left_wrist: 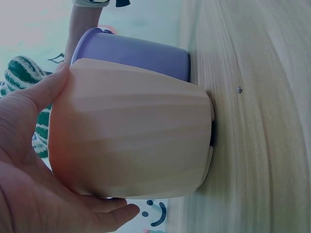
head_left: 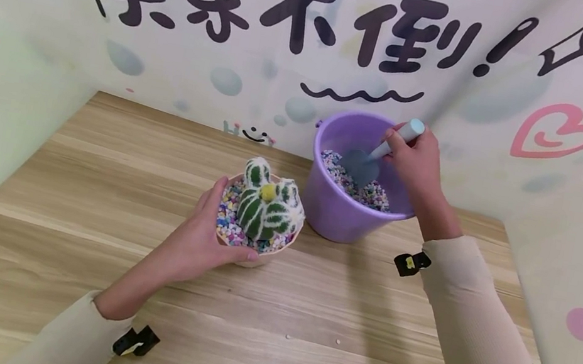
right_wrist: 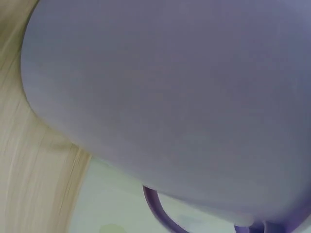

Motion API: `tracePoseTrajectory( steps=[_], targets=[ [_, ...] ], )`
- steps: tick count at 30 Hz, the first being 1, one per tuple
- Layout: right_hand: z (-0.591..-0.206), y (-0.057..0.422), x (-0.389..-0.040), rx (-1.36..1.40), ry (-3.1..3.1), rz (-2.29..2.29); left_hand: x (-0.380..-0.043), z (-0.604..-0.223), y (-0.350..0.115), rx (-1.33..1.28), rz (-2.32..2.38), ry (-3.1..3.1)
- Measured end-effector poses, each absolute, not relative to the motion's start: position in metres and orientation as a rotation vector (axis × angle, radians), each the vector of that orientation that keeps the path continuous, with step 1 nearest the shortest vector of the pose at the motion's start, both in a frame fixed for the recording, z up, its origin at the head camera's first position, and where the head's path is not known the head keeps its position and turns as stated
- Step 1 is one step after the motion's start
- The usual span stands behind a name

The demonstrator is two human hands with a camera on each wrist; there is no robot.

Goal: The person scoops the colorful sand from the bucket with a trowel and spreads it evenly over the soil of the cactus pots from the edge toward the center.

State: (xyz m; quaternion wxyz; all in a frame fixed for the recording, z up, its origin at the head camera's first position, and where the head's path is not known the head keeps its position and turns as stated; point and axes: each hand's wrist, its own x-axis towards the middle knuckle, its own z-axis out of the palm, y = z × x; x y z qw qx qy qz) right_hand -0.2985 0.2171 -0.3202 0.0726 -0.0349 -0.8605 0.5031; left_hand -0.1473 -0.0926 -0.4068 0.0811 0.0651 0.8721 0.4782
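My left hand (head_left: 203,235) grips the rim and side of a pale pink flowerpot (left_wrist: 136,131), thumb in front and fingers round the left side. In the pot a green cactus (head_left: 257,215) with white fuzzy stripes and a yellow tuft stands among colourful pebbles (head_left: 228,223). To its right is a purple bucket (head_left: 339,221), part filled with similar pebbles. My right hand (head_left: 415,160) holds a small shovel by its light blue handle (head_left: 398,138), over the bucket's right rim. The shovel's grey-blue blade (head_left: 361,166) rests among the bucket's pebbles. The right wrist view shows mostly the bucket's wall (right_wrist: 165,107).
Everything stands on a wood-grain table (head_left: 94,201). Two loose pebbles (head_left: 338,341) lie near its front. A printed backdrop (head_left: 260,88) rises close behind the bucket and along both sides. The bucket's purple handle (right_wrist: 158,208) hangs at its side.
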Motion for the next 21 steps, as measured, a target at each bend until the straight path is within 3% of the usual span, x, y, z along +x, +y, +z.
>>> tracePoseTrajectory(
  steps=[21],
  targets=[
    [-0.3209, 0.2206, -0.3005, -0.159, -2.480, 1.741, -0.1473, -0.4073, -0.0929, 0.182, 1.435, 2.592]
  ],
)
